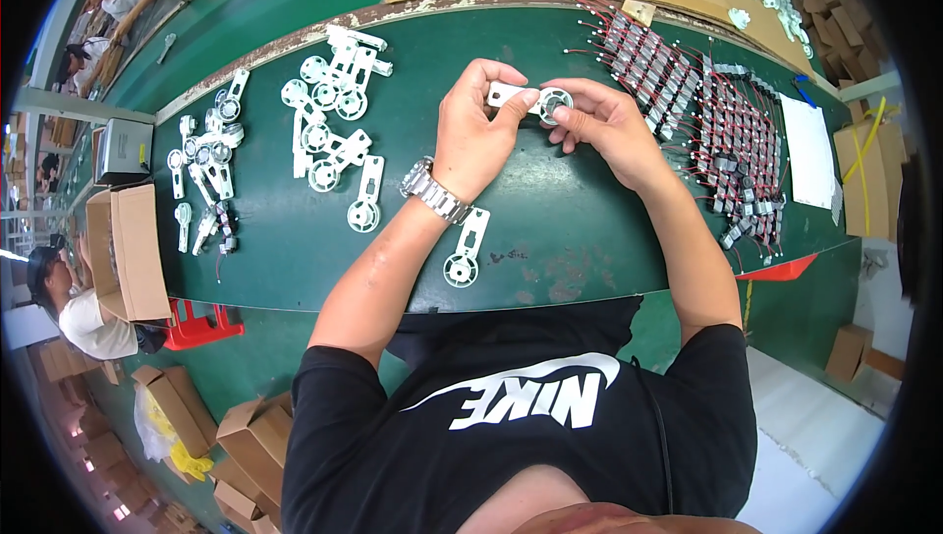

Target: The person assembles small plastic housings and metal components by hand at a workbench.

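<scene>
Between my two hands, above the green table, I hold a white plastic part (507, 94) with a flat slotted handle and a round ringed end. My left hand (479, 126) is closed on the handle end, its thumb lying along the part. The fingers of my right hand (607, 126) pinch the round end, thumb on the near side. A similar white part (462, 267) lies on the table beside my left forearm, and another (365, 195) lies a little farther left. Whether anything small sits inside the held ring, I cannot make out.
A pile of white parts (339, 82) lies left of my hands, with a smaller group (208, 146) beyond. Rows of small motors with red wires (742, 131) cover the right side. White paper (807, 151) lies at far right. An open carton (138, 254) stands left, near another person (88, 318).
</scene>
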